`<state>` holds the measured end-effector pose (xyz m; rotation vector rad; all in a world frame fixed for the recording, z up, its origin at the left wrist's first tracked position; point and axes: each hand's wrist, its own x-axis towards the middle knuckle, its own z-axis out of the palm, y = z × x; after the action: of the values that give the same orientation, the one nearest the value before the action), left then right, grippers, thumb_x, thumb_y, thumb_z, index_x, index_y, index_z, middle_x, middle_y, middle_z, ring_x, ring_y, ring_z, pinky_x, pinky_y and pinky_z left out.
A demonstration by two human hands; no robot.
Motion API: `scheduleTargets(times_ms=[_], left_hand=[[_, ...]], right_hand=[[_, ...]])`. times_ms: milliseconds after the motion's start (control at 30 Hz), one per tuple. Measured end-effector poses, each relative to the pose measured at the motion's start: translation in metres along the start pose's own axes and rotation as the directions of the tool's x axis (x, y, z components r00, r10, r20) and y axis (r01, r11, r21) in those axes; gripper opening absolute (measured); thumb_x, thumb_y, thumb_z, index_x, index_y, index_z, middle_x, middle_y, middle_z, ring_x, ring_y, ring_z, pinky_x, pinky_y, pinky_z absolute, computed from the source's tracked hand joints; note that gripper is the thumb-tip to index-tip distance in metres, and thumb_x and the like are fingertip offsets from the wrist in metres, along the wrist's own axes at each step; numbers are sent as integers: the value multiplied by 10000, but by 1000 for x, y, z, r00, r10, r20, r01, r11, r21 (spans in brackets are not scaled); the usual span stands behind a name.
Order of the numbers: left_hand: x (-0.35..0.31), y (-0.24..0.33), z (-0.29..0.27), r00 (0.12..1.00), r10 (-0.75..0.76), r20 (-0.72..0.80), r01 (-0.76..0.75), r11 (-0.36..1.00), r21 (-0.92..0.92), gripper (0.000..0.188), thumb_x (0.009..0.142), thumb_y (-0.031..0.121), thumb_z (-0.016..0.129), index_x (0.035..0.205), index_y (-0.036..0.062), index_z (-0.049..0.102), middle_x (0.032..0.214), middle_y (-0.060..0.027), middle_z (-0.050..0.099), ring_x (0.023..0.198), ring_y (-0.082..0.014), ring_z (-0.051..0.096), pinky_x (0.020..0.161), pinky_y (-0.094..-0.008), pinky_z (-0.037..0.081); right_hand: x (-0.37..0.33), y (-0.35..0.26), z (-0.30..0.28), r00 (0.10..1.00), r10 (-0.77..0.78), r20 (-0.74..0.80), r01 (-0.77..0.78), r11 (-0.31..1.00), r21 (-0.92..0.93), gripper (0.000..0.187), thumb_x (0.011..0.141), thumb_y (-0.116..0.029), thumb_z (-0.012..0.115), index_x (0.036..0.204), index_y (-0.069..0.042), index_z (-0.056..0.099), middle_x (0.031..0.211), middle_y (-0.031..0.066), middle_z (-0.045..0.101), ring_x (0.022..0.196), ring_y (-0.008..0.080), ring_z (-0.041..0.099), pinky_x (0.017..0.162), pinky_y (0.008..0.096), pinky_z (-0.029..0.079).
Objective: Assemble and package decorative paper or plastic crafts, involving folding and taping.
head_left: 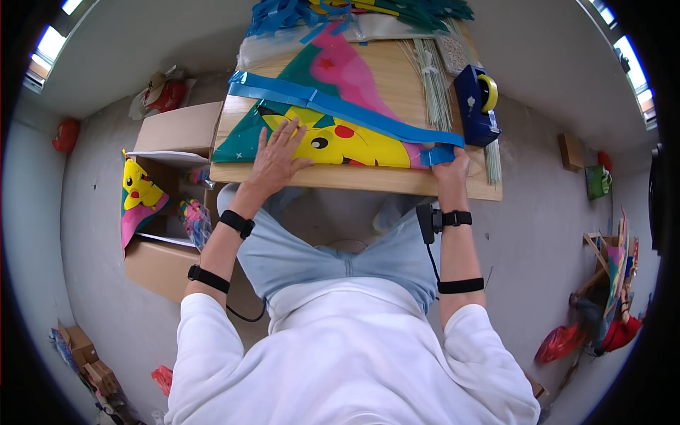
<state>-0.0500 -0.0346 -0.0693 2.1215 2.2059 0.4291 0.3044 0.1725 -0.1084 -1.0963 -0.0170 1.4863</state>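
A kite sail [329,145] of thin printed sheet lies across the table [478,185], green and pink with a yellow cartoon face along its near edge. My left hand [278,157] rests on its left part, palm down, fingers spread. Over the sail runs a long blue ribbon [354,113], from the upper left to the sail's right corner. At that corner my right hand [452,166] is closed on the ribbon's folded end. The fingertips are partly hidden, so I cannot tell whether the sail's tip is pinched too.
Right of the sail stands a blue tape dispenser [476,106] with yellow tape. Behind it lie a bundle of thin pale sticks [429,81], clear plastic sheets [273,48] and blue strips [280,15]. An open cardboard box [166,268] with a finished-looking kite [140,191] is left.
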Motion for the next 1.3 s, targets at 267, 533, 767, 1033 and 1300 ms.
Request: scheduleTargets(times_ms=[267,533,767,1033,1300], left_hand=[[4,39,36,998,49,47,-50,999,9,691,943,509,604,1544,241,393,1643,-75,269,1530,-338,198,1178,-675,125],[6,41,31,996,37,86,-39,999,23,690,942,500,610,1544,239,395,1648,-76,257,1531,-340,192,1173,-681,134],[7,45,22,989,12,150,-16,1000,23,691,949,496,608,1552,248,379,1661,-60,224,1540,-313,167,1185,-673,138],[0,50,18,979,-1,203,-3,1000,21,686,942,466,627,1540,217,402,1651,-103,240,1526,-364,197,1165,-680,152],[1,54,12,982,-38,184,41,999,-11,706,905,428,685,1523,205,426,1635,-109,267,1518,-366,216,1146,-704,166]], right_hand=[[-32,-64,-1,1000,-12,4,11,996,91,375,1006,-304,406,1214,-88,631,1292,146,648,1229,352,578,1082,563,395],[2,-302,-127,947,-322,24,297,898,324,415,967,-219,429,1212,28,655,1265,206,667,1254,364,580,1141,534,385],[12,-425,-239,861,-340,-378,446,861,243,466,1039,-344,401,1365,-62,579,1461,158,543,1349,391,501,1151,594,355],[42,-444,-229,876,-454,-166,469,880,69,336,1094,-168,413,1282,59,575,1243,186,660,1181,327,622,1076,475,458],[-37,-379,-29,769,-488,413,554,831,-48,320,1062,-148,489,1251,99,564,1231,238,652,1126,305,647,1046,420,497]])
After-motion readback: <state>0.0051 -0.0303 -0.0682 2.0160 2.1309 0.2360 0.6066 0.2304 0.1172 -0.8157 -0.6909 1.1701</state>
